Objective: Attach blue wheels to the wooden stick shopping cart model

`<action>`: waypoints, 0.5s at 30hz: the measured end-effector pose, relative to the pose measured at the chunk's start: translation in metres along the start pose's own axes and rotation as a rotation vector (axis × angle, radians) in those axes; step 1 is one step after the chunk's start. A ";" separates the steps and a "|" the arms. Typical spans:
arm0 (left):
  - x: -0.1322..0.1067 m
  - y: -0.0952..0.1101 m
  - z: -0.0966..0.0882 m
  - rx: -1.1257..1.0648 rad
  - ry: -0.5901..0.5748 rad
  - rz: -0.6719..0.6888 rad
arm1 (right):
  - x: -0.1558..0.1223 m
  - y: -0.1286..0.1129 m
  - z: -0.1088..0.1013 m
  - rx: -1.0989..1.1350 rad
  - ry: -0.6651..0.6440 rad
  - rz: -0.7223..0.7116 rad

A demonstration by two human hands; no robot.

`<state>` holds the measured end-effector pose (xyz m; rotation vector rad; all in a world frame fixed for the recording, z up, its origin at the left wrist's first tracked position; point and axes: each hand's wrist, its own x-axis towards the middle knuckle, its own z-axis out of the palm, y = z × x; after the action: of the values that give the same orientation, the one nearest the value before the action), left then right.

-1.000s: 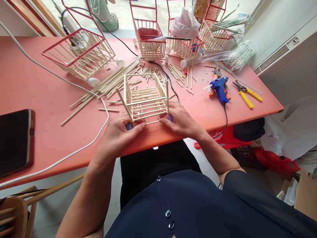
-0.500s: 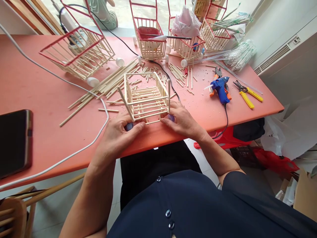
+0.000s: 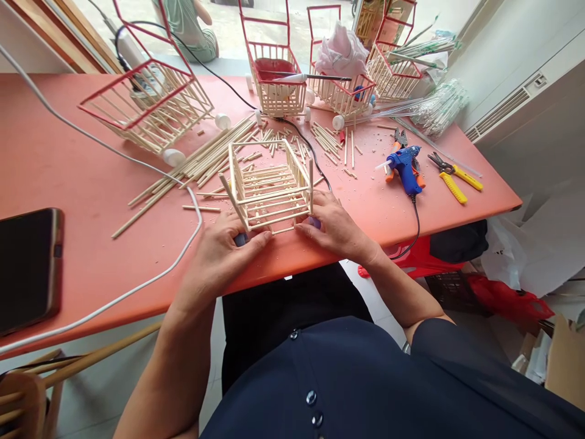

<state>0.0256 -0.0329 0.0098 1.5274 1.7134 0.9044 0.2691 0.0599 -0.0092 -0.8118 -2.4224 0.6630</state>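
A small cart made of thin wooden sticks [image 3: 276,199] stands near the table's front edge, its basket open at the top. My left hand [image 3: 228,244] is closed around its lower left corner, beside a blue-grey wheel [image 3: 240,239]. At the lower right corner my right hand [image 3: 336,224] grips the cart next to a purplish wheel [image 3: 314,222]. Both thumbs lie along the near bottom stick. The fingertips behind the wheels are hidden.
Loose wooden sticks [image 3: 196,160] lie behind the cart. Red-trimmed stick carts [image 3: 150,110] line the back. A blue glue gun [image 3: 406,167] and yellow-handled pliers [image 3: 454,177] are at right; a phone [image 3: 30,268] and white cable [image 3: 183,259] at left. Outside sits a person [image 3: 189,30].
The whole view has shifted slightly, so the table sits a little lower in the picture. The hands keep their grip on the stick cart, which has not visibly moved on the table.
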 end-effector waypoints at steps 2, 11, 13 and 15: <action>0.000 0.000 0.000 -0.004 -0.004 -0.005 | -0.001 -0.001 0.000 -0.006 -0.006 0.021; 0.001 0.003 0.000 -0.016 -0.018 0.019 | -0.001 -0.003 0.001 -0.022 -0.025 0.042; 0.001 0.003 -0.001 -0.017 -0.021 0.018 | -0.001 -0.003 0.001 -0.025 -0.023 0.046; 0.000 0.003 -0.001 -0.015 -0.018 0.011 | -0.001 -0.003 0.001 -0.028 -0.020 0.050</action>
<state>0.0267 -0.0325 0.0127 1.5328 1.6834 0.9045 0.2679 0.0564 -0.0085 -0.8842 -2.4411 0.6597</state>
